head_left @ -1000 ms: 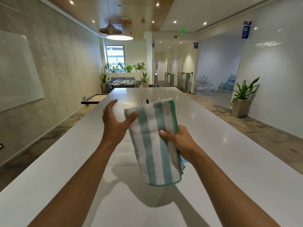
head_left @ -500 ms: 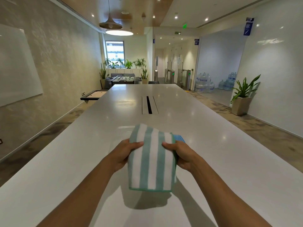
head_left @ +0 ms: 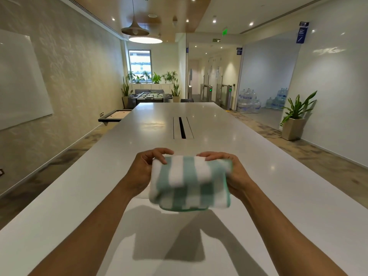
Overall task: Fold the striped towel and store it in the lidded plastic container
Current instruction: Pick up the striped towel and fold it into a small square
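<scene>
The green-and-white striped towel (head_left: 189, 184) is folded into a thick bundle and held in the air above the long white table (head_left: 278, 196). My left hand (head_left: 145, 170) grips its left edge with fingers curled over the top. My right hand (head_left: 231, 172) grips its right edge the same way. The towel's lower part is slightly blurred. The plastic container and its lid are hidden behind the towel and my hands.
A dark cable slot (head_left: 182, 127) runs along the table's middle, farther away. A potted plant (head_left: 294, 118) stands by the right wall. A foosball table (head_left: 151, 96) and a small bench (head_left: 114, 115) lie beyond the table's far left end.
The towel hung long from my right hand a second ago; my left hand has taken its other side, and both hands have folded it up into a shorter, thicker bundle.
</scene>
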